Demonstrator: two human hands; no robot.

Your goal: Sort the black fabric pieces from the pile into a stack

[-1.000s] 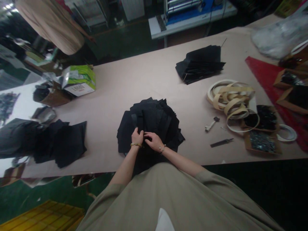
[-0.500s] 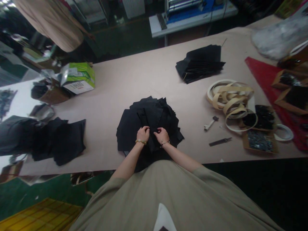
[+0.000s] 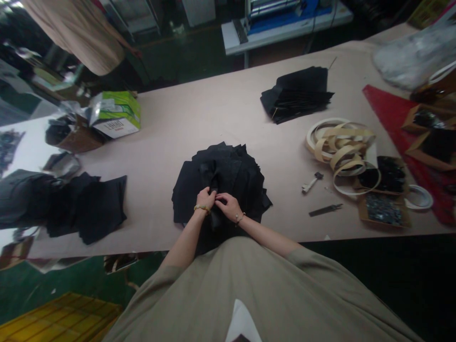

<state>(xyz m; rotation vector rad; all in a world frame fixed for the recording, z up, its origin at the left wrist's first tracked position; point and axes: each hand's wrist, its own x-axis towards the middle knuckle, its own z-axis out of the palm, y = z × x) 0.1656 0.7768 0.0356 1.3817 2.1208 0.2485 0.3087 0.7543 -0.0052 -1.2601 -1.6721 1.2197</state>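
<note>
Long paper-covered table, near edge at centre: a loose heap of black pieces, material hard to tell, with a tidier black stack toward the far edge and a coil of tan strips toward the right end. Much of the heap lies unstacked, while the far stack sits already gathered. Left hand has its fingers curled together on a narrow black strip in the heap; right hand lies just beside, fingers bent together against the same strip, grip uncertain.
</note>
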